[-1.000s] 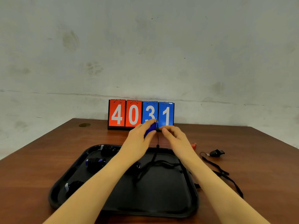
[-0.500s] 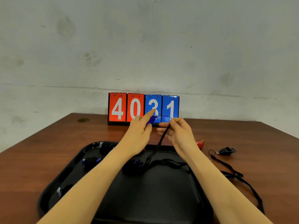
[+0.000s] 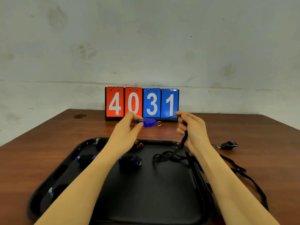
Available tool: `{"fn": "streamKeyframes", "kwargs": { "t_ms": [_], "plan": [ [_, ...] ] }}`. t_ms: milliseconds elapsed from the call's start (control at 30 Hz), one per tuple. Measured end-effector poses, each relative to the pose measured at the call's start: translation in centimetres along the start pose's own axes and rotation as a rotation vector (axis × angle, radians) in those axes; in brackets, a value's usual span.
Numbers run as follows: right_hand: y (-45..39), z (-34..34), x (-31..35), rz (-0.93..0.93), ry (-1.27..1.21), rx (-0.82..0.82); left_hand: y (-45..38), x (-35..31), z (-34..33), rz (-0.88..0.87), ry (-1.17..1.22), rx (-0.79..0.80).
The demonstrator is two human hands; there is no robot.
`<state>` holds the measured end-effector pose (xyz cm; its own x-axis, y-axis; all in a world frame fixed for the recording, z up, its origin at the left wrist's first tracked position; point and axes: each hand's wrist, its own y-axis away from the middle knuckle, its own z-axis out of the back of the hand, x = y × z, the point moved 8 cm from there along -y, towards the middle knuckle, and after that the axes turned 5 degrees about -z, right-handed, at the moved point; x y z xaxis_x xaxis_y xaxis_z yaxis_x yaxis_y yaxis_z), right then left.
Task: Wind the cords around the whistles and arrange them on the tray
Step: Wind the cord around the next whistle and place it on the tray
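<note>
While the left hand (image 3: 128,127) pinches the blue whistle (image 3: 148,122), the right hand (image 3: 191,127) grips its cord (image 3: 182,142).

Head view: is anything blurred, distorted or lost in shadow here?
Head view: wide-angle bend bows the table edge; the blue whistle in the left hand is slightly motion-smeared; wound whistles merge into the black tray; the scoreboard reads sharply.
</note>
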<state>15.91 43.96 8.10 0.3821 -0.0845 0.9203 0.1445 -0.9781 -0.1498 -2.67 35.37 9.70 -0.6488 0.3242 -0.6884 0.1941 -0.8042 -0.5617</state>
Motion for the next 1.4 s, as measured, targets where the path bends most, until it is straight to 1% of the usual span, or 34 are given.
{"fn": "streamKeyframes", "kwargs": {
  "t_ms": [67,133,200,333,433,533,600,667,733,833,900,967,1033,1067,1100,1167,1200,1300,1400],
  "plan": [
    [0.0,0.2,0.2,0.010,-0.045,0.014,0.0,0.0,0.9,0.018,0.047,-0.067],
    [0.0,0.4,0.4,0.063,0.000,0.018,0.1,0.3,1.6,0.065,0.175,-0.118],
    [-0.1,0.5,0.3,0.105,0.086,0.006,0.3,0.7,1.7,0.114,0.335,-0.114],
    [0.0,0.3,0.1,0.129,0.264,-0.030,0.8,1.1,0.5,0.242,0.738,-0.055],
    [0.7,-1.1,-0.1,0.216,0.514,0.027,1.2,0.9,-0.7,0.321,0.909,-0.022],
    [1.9,-3.3,-0.5,0.375,0.853,0.112,1.6,0.8,-1.4,0.349,0.953,-0.013],
    [2.7,-4.6,-0.7,0.477,1.009,0.183,1.6,0.9,-1.3,0.352,0.976,-0.036],
    [3.4,-5.8,-0.8,0.575,1.132,0.266,1.6,1.1,-1.1,0.346,0.975,-0.063],
    [4.4,-6.9,-0.8,0.685,1.210,0.349,1.7,1.1,-0.8,0.335,0.910,-0.083],
    [6.4,-8.5,-0.7,0.926,1.308,0.439,1.4,0.9,0.2,0.278,0.647,-0.118],
    [7.3,-9.0,-0.5,1.063,1.351,0.456,1.3,0.8,0.8,0.221,0.476,-0.142],
    [8.3,-9.4,-0.1,1.179,1.339,0.466,1.3,0.4,1.0,0.155,0.328,-0.118],
    [9.1,-9.6,0.3,1.275,1.312,0.447,1.3,0.0,0.7,0.107,0.239,-0.071],
    [9.1,-9.6,0.6,1.294,1.299,0.418,1.4,-0.1,0.5,0.094,0.221,-0.051],
    [8.9,-9.4,0.9,1.289,1.283,0.378,1.4,-0.2,0.4,0.082,0.205,-0.033],
    [8.2,-8.5,1.5,1.209,1.215,0.312,1.4,-0.5,0.1,0.044,0.142,0.021],
    [7.7,-8.0,1.6,1.129,1.158,0.309,1.5,-0.7,-0.2,0.025,0.106,0.058],
    [6.1,-6.6,1.5,0.811,0.965,0.318,1.6,-0.9,-1.2,-0.002,0.038,0.152],
    [5.1,-5.5,1.2,0.565,0.819,0.261,1.7,-0.8,-1.4,0.001,0.037,0.165]
  ]
}}
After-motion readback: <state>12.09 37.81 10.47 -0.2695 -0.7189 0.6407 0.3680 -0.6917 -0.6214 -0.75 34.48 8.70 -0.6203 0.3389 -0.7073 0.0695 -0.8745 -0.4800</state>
